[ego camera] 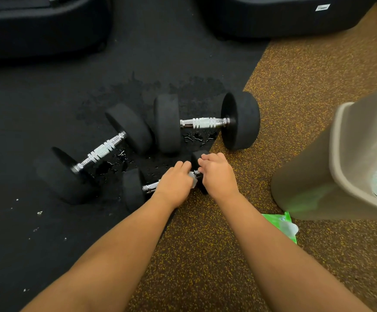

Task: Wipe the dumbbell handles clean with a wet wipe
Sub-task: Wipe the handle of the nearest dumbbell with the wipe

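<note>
Small dumbbell (pixel 150 188): directly under both hands, lying across the edge where the black mat (pixel 48 233) meets the speckled floor (pixel 205 266).
Long axis: runs from the left hand's side to the right hand's side, with the right end angled a little away from the person.
Left hand (pixel 175 184): palm down over the handle, fingers curled round it, with the wet wipe (pixel 193 179) pinned beneath (only a white corner shows at the thumb side).
Right hand (pixel 219 174): just beside the left, fingers curled over the right end weight, apparently steadying it.
Bare handle: a short chrome stretch shows to the left of the left hand; the rest is covered.
Nearer hand: the left hand is on the handle itself, so the wiping falls to it; the right serves as the brace.
Next stroke (judgement): along the long axis, towards the left end weight, or a twist round the bar.
Second dumbbell (pixel 103 151): beyond and left of the left hand, its axis slanting away to the right, handle untouched.
Third dumbbell (pixel 205 123): straight beyond the hands, its axis crosswise, handle untouched.
Droplets (pixel 196 137): on the mat between the hands and the third dumbbell.
Risk (judgement): the bar could roll if the right hand lets go.
Wipe pack (pixel 282 224): right of the right forearm, against the bin (pixel 318 176).
</note>
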The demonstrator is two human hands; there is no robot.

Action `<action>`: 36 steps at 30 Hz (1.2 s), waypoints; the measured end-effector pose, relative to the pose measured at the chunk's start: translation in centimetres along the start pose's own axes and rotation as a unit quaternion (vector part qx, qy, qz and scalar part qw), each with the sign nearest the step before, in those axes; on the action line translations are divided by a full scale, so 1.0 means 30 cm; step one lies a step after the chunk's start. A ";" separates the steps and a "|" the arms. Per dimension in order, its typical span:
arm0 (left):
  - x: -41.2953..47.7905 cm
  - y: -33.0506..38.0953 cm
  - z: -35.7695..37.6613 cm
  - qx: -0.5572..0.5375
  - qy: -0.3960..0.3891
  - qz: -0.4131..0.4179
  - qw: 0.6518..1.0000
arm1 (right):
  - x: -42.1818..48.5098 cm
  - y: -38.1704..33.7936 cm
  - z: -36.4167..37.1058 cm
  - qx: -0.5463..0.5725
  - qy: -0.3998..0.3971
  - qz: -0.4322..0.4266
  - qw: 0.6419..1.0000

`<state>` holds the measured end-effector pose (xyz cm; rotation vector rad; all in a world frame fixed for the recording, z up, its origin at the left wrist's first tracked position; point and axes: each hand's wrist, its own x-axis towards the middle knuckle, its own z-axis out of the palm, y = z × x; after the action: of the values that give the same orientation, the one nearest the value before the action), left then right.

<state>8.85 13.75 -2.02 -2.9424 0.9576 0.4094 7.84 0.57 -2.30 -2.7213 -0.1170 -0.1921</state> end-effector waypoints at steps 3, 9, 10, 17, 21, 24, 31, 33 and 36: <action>0.023 0.015 0.012 -0.035 0.010 -0.021 0.999 | -0.005 0.003 -0.003 -0.001 0.014 -0.009 1.000; 0.012 -0.007 0.025 -0.043 0.016 -0.012 0.999 | 0.000 0.011 0.007 -0.008 0.016 -0.009 1.000; 0.004 -0.021 0.029 -0.041 0.012 -0.009 0.999 | 0.000 0.011 0.010 -0.011 0.020 -0.010 1.000; 0.017 -0.033 -0.003 -0.152 0.037 -0.082 0.984 | 0.004 0.015 0.014 -0.013 0.027 -0.018 0.999; 0.054 -0.015 -0.027 -0.167 -0.034 -0.132 0.976 | -0.008 0.011 0.005 -0.017 0.036 -0.018 0.999; 0.089 -0.009 -0.033 -0.194 -0.078 -0.154 0.966 | -0.009 0.013 0.012 -0.008 0.057 -0.025 0.998; 0.130 -0.076 -0.032 -0.215 -0.145 -0.184 0.948 | -0.013 0.020 0.021 -0.014 0.060 -0.027 0.998; 0.134 -0.087 -0.030 -0.203 -0.155 -0.184 0.949 | -0.013 0.020 0.022 -0.014 0.062 -0.028 0.998; 0.145 -0.087 -0.026 -0.194 -0.162 -0.188 0.949 | -0.009 0.024 0.026 -0.014 0.063 -0.033 0.997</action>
<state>13.93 13.29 -2.53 -3.1309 0.2910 1.1242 7.75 0.21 -3.32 -2.7256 -0.1686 -0.3859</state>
